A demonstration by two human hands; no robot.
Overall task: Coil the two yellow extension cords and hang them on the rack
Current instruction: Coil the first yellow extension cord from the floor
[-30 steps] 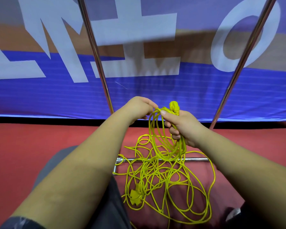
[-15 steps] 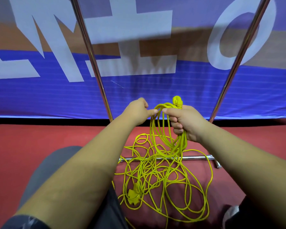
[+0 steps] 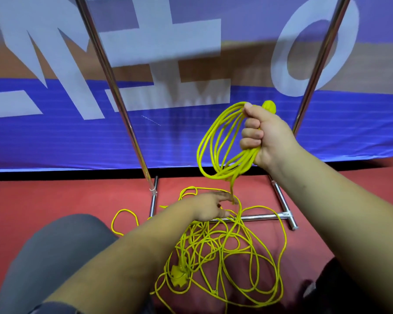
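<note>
Head view: a coil of yellow cord point(image 3: 216, 141) hangs in several loops from the right hand point(image 3: 266, 134), held up in front of the blue banner point(image 3: 191, 137), between the two uprights of the rack. That hand's grip is closed around the gathered loops, fingers curled over them and thumb on top, and a yellow plug point(image 3: 269, 106) sticks up just above the knuckles. One strand drops from the bottom of the coil straight down to the fingertips of the left hand point(image 3: 210, 208).

The left hand reaches low, just above the floor, fingers stretched forward and touching or nearly touching that strand. It is blurred there, so I cannot tell whether its grip holds the strand or is open.

Below and around it lies the loose yellow cord point(image 3: 227, 257), a tangle of overlapping loops spread on the red floor point(image 3: 55, 200) and crossing the rack's base bar point(image 3: 259, 216). A single loop strays off to the left, and a yellow socket end point(image 3: 179, 271) lies in the near part of the tangle. Whether the heap is one cord or two cannot be made out.

The rack's left upright point(image 3: 114, 87) and right upright point(image 3: 322, 53) are shiny metal, standing just in front of the banner with its large pale letters. A grey trouser knee point(image 3: 55, 257) fills the lower left.
</note>
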